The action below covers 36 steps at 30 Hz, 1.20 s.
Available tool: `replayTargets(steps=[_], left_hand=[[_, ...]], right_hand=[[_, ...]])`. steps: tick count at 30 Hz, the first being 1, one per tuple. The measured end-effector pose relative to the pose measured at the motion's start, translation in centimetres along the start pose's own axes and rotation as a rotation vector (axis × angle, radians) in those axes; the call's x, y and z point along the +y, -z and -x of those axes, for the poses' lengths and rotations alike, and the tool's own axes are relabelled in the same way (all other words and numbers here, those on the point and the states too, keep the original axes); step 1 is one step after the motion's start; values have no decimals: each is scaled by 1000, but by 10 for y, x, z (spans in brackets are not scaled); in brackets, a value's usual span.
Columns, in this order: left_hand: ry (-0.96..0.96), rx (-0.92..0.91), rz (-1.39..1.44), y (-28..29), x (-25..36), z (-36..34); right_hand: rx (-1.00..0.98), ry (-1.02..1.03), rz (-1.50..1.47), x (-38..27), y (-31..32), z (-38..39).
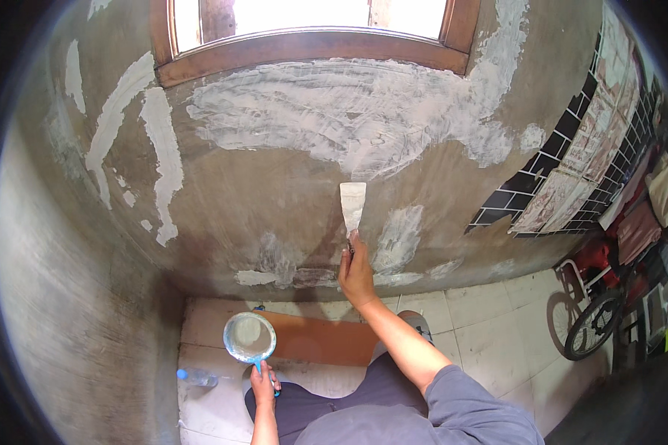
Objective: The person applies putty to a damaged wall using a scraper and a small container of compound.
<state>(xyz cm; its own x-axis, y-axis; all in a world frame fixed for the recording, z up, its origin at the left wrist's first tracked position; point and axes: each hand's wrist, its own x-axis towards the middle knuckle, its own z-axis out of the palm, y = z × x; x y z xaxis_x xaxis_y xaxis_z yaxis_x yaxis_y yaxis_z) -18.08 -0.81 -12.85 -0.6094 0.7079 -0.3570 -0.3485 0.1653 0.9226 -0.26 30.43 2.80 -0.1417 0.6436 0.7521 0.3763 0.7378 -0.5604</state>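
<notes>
My right hand (357, 273) is closed round the handle of a putty knife (353, 208), held out in front of the wall. Whitish paste coats its wide blade, whose edge points up toward the wall; whether it touches cannot be told. Down at the left, my left hand (263, 382) grips the blue handle of a round dipper (250, 337). Pale filler lies inside the dipper and is smeared on its rim. Ahead stands a grey-brown plaster wall (260, 185) with a broad patch of white filler (326, 111) below the window and streaks at the left.
A wooden window frame (312, 58) is above the patch. An orange-brown board (315, 340) lies on the tiled floor (490, 311) by my legs. A plastic bottle (199, 377) is near the left wall. A bicycle wheel (594, 324) and hanging cloths (640, 231) crowd the right side.
</notes>
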Motion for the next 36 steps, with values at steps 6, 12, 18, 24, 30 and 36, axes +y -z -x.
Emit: replayTargets(steps=[6,12,18,24,30,36], left_hand=[[-23,24,-11,11,-4,4],[-14,8,-11,3,2,3],[-28,13,-15,8,-1,5],[-18,-11,-48,-3,7,6],[-21,-5,-64,4,-2,6],[3,-23,-84,0,0,1]], right_hand=[[61,28,-39,-45,8,-80],[-100,-125,59,-16,-2,-14],[92,61,23,-47,12,-73],[21,-58,188,7,6,-25],[205,103,57,-10,29,-41],[93,-52,117,25,28,-35]])
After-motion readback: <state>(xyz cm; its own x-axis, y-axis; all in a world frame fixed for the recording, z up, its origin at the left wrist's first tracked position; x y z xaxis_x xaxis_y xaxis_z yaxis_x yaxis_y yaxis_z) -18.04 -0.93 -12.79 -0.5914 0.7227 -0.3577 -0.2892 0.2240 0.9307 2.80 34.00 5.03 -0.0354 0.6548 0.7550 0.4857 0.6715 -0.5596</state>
